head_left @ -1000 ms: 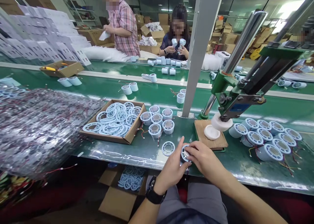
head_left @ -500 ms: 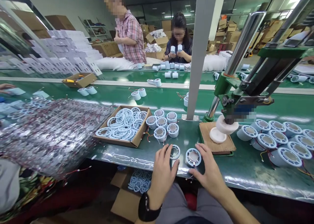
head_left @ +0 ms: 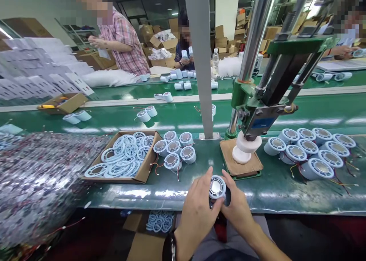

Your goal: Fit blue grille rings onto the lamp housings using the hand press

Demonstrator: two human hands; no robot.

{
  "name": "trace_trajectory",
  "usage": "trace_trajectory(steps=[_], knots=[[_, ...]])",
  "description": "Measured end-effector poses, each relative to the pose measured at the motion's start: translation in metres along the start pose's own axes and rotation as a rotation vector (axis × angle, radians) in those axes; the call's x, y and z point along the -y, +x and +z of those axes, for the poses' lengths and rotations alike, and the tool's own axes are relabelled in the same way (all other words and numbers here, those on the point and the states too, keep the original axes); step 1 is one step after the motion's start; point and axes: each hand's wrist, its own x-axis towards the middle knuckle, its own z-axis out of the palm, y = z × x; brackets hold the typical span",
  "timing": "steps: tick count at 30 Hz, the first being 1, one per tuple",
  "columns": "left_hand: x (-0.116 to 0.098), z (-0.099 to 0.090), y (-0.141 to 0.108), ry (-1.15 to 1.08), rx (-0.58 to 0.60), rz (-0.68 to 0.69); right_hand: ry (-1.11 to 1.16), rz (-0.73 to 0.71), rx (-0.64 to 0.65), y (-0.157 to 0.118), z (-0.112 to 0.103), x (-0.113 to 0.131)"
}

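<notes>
A light-blue cylinder (head_left: 217,187) with a shiny metal disc in its slotted, ringed top stands near the table's front edge, between my hands. My left hand (head_left: 200,200) closes on its left side, thumb at the front and fingers behind. From the right, my right hand (head_left: 236,204) curls round the same cylinder, its fingers against the side. The lower part of the cylinder is hidden by my hands. Left of them, several similar cylinders (head_left: 173,160) with thin wires stand grouped beside a cardboard tray (head_left: 150,164) of loose light-blue rings (head_left: 126,150).
A green press (head_left: 254,112) with a white round head stands over a white cup (head_left: 241,154) on a brown board (head_left: 228,162). More cylinders (head_left: 317,168) stand at the right. A grey post (head_left: 201,63) rises behind; a wiry heap (head_left: 42,173) lies left. Co-workers sit and stand beyond.
My left hand has brought the loose ring rightward onto the cylinder. My hands have come together, and both now hold the cylinder. The view has turned slightly right.
</notes>
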Motion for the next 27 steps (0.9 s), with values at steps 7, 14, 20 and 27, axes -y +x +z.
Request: trace_trajectory(steps=[7,14,20,27], knots=[[0.004,0.007,-0.004,-0.097,0.001,-0.179,0.027,-0.016,-0.010,0.001,0.002,0.000],[0.003,0.030,-0.018,-0.240,-0.183,-0.309,0.056,-0.016,0.001,0.002,-0.001,0.007],[0.000,0.051,-0.024,-0.369,-0.349,-0.399,0.053,-0.018,0.022,0.004,-0.002,0.005],[-0.018,0.034,-0.034,-0.542,-0.401,-0.394,0.202,0.029,-0.023,0.000,-0.024,0.036]])
